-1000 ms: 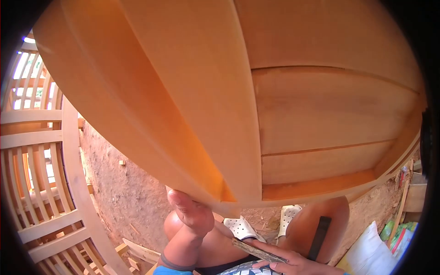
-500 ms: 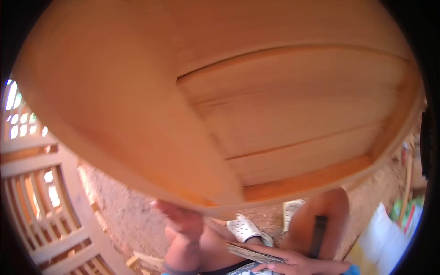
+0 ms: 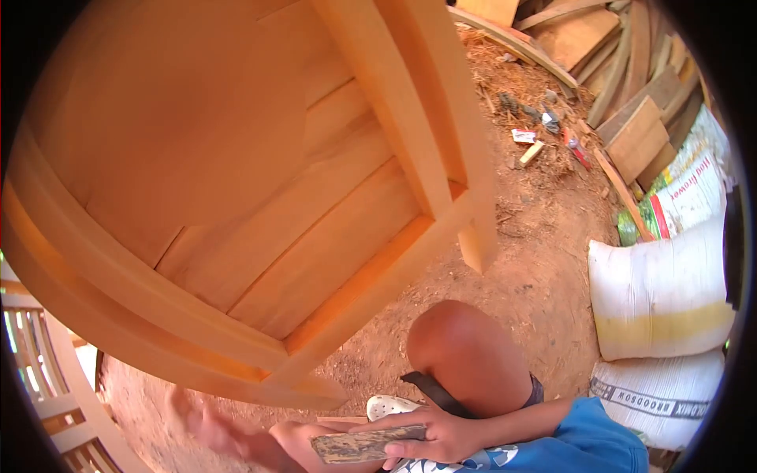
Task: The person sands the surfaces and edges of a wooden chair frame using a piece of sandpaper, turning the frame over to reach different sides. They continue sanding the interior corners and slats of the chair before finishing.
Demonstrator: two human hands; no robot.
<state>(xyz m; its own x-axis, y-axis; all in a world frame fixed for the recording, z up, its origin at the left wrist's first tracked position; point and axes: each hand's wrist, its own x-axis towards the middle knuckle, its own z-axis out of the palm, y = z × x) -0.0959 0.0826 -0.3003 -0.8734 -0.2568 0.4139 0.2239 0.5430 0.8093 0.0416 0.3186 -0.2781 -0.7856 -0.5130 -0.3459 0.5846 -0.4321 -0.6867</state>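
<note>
In my right hand [image 3: 441,432] is a flat speckled block [image 3: 363,444] with a worn tan-and-dark face, resembling a sanding block. My fingers and thumb grip its right end, low over my lap. My left hand [image 3: 193,418] is at the lower left, below the wooden piece, smeared by motion so its fingers do not show clearly. A large tilted wooden frame with inset panels [image 3: 315,229] fills the upper left, close in front of me. Its lower rail runs just above my knees, and a short leg-like end [image 3: 473,246] juts out at its right corner.
Slatted wooden furniture [image 3: 67,394] stands at left. Stuffed white sacks [image 3: 662,288] are stacked at right. Behind them lies a pile of boards [image 3: 639,142]. Wood shavings and small litter [image 3: 532,146] cover the dirt ground. My bent knee [image 3: 465,355] rises below the frame.
The view has swung to the right, and the wooden frame now sits farther left and tilted differently. My left hand appears lower and farther left. The block stays in my right hand.
</note>
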